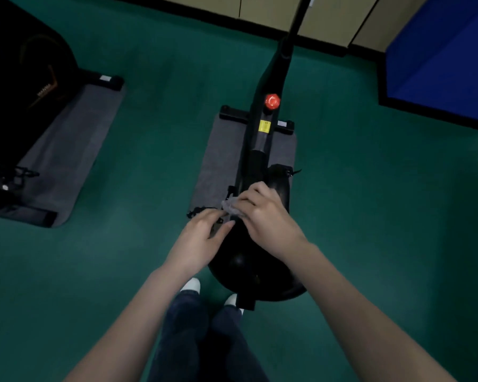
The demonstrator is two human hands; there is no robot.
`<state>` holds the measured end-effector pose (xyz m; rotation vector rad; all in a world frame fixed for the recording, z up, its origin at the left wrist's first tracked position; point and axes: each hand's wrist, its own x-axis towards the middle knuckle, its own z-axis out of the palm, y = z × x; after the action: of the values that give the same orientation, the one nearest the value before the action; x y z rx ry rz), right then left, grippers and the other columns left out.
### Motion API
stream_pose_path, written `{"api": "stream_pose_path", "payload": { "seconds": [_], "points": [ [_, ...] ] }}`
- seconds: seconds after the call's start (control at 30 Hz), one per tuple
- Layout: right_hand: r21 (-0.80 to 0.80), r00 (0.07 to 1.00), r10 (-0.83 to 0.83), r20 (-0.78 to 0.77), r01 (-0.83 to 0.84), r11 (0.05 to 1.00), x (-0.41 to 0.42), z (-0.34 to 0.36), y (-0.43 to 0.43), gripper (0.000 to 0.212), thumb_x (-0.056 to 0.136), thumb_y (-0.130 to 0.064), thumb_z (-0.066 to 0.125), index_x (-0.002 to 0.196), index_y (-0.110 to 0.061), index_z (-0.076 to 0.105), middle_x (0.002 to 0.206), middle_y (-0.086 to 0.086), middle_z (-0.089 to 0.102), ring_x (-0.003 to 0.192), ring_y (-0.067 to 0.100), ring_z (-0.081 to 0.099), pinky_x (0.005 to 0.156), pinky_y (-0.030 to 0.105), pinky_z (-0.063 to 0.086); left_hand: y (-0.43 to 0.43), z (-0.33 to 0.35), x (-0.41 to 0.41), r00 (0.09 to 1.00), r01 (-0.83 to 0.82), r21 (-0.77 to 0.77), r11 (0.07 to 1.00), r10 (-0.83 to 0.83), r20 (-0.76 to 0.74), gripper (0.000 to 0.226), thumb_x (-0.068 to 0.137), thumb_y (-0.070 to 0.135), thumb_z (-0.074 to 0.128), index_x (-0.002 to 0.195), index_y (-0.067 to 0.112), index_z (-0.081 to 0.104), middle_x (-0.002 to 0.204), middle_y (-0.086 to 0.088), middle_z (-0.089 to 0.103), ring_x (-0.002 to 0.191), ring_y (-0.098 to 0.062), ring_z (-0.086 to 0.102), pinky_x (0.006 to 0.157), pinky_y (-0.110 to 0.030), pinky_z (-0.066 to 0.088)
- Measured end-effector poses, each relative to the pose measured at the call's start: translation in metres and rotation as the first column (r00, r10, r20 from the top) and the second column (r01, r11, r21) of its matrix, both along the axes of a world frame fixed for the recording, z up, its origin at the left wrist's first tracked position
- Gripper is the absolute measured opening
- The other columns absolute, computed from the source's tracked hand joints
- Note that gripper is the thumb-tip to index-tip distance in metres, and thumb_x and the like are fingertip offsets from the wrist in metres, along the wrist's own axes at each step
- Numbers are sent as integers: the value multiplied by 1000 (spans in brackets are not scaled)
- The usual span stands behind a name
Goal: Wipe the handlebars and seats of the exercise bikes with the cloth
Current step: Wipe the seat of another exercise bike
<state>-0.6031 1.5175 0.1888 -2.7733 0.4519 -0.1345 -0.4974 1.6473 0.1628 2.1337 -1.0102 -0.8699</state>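
Green floor [122, 161] bears a grey mat [218, 161] with one black exercise bike [262, 139]. Over the seat [240, 266] front end, the right hand [262, 216] clamps the cloth [230, 205]; the left hand [202, 238] lies beside it, its hold on the cloth not discernible.

A green floor [370, 205] meets beige panels [268, 9] and a blue block [442, 62].

Person viewed from above via head-cam. L forearm [138, 312] & R forearm [356, 299] were bare right down to the frame's bottom edge; L grip [202, 238] & R grip [262, 219] were bare too. Legs were in dark navy trousers [188, 326], prob. denim, tho blur left that unsure. Feet wore white shoes: only the rounded toes of L shoe [192, 284] & R shoe [231, 299] showed past the trouser hems.
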Motion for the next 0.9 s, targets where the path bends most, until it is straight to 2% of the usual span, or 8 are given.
{"api": "stream_pose_path", "payload": {
  "seconds": [0.07, 0.17, 0.4, 0.53, 0.63, 0.73, 0.8, 0.9],
  "points": [
    [-55, 1000, 27, -11, -27, 998, -1, -5, -7, 23, 79, -1, 65, 101, -2, 71, 98, 8, 66, 99, 33, 55, 84, 39, 40, -2, -7, -1, 999, 4, -28, 1000, -6, -51, 36, 95, 31, 55, 125, 14, 60, 121, 3, 60, 113, -11, 54, 95, -18, 37],
    [-78, 995, -36, 93, 44, 996, -1, -8, -16, 30, 73, 5, 70, 102, -2, 71, 100, 8, 67, 97, 33, 56, 83, 37, 37, -2, -14, -7, 991, -6, -84, 996, -6, -134, 33, 94, 31, 57, 124, 18, 62, 119, 9, 60, 111, -3, 53, 94, -12, 36],
    [30, 976, -147, 160, 144, 989, -13, -14, -8, 34, 79, 6, 67, 110, -7, 69, 112, 3, 64, 107, 20, 42, 90, 24, 24, 0, -23, -7, 971, -86, -170, 982, 44, -236, 25, 91, 21, 62, 114, 15, 68, 111, 10, 64, 107, 2, 55, 96, -7, 34],
    [46, 980, -135, 146, 129, 991, 3, -9, -31, 27, 82, 0, 68, 108, -8, 70, 105, 2, 66, 103, 21, 43, 85, 27, 27, 3, -27, -8, 962, -84, -189, 978, 30, -273, 23, 91, 20, 62, 113, 16, 69, 113, 9, 64, 111, 1, 55, 101, -13, 35],
    [123, 958, -240, 156, 222, 967, 25, -4, -58, 17, 85, -2, 65, 101, -5, 71, 96, 5, 67, 97, 22, 47, 83, 34, 39, 4, -33, -8, 959, -104, -195, 975, 46, -280, 24, 91, 24, 61, 113, 22, 69, 114, 15, 63, 111, 8, 52, 100, -10, 34],
    [232, 918, -361, 163, 320, 919, 23, -3, -67, 13, 88, -6, 63, 99, -8, 71, 98, 3, 67, 99, 20, 48, 88, 18, 37, 5, -36, -11, 955, -128, -201, 971, 67, -287, 26, 89, 34, 58, 112, 26, 69, 113, 19, 62, 111, 7, 52, 101, -12, 34],
    [194, 922, -328, 208, 290, 937, 11, -6, -53, 16, 87, -2, 64, 101, -5, 70, 102, 4, 67, 102, 22, 47, 91, 12, 33, 5, -38, -12, 952, -142, -212, 967, 75, -297, 32, 85, 42, 54, 110, 28, 69, 113, 18, 63, 112, 3, 54, 101, -16, 36],
    [122, 936, -225, 272, 198, 973, -7, -15, -32, 24, 83, 4, 67, 105, -4, 70, 107, 4, 66, 106, 21, 45, 93, 30, 41, 5, -41, -12, 944, -167, -224, 960, 90, -316, 27, 84, 44, 54, 106, 36, 67, 112, 19, 63, 112, 3, 54, 99, -12, 35]
  ]
}}
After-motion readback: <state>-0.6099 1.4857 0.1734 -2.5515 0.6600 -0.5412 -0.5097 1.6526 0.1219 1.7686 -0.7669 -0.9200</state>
